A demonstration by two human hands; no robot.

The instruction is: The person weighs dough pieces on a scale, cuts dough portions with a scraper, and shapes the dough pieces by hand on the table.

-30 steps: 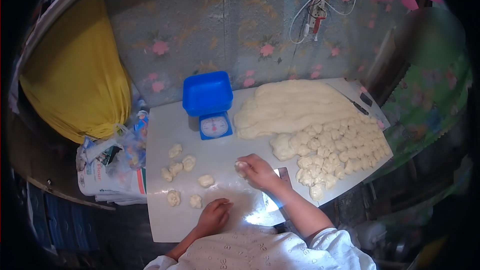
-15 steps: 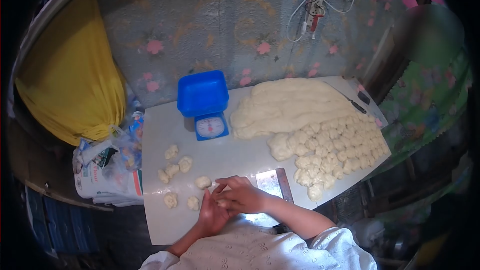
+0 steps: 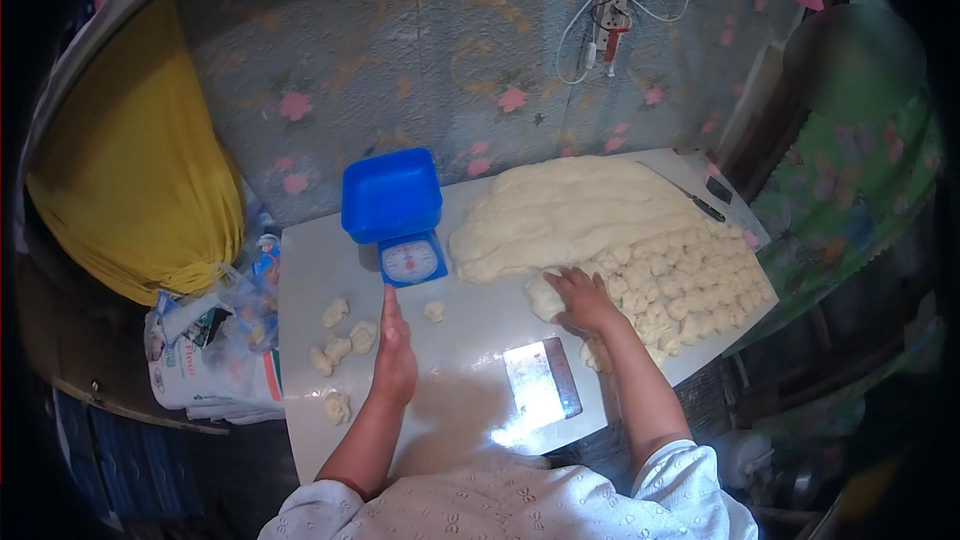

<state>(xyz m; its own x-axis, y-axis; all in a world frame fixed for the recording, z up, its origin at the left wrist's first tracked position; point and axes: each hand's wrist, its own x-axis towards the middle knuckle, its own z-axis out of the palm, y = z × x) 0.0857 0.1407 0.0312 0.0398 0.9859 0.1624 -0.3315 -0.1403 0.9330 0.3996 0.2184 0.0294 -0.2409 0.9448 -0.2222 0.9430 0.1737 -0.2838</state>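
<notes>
My left hand (image 3: pixel 397 352) is upright on its edge with its fingers stretched out, just in front of the blue kitchen scale (image 3: pixel 412 258). Close to its fingertips, on the right, lies a small dough piece (image 3: pixel 433 312). My right hand (image 3: pixel 583 302) rests with spread fingers on a lump of dough (image 3: pixel 543 298), between the large dough slab (image 3: pixel 565 205) and the many cut dough pieces (image 3: pixel 690 285). Several more dough pieces (image 3: pixel 337 348) sit left of my left hand. Its forearm may hide others.
A dough scraper (image 3: pixel 541 380) with a shiny blade lies near the table's front edge. The scale carries a blue tray (image 3: pixel 391 195). A black-handled knife (image 3: pixel 707 206) is at the back right. Flour bags (image 3: pixel 205 365) stand left of the table (image 3: pixel 310 250).
My hands were together at the front and have separated. The right one moved right onto the dough lump; the left moved forward toward the scale. A small dough piece now lies before the scale.
</notes>
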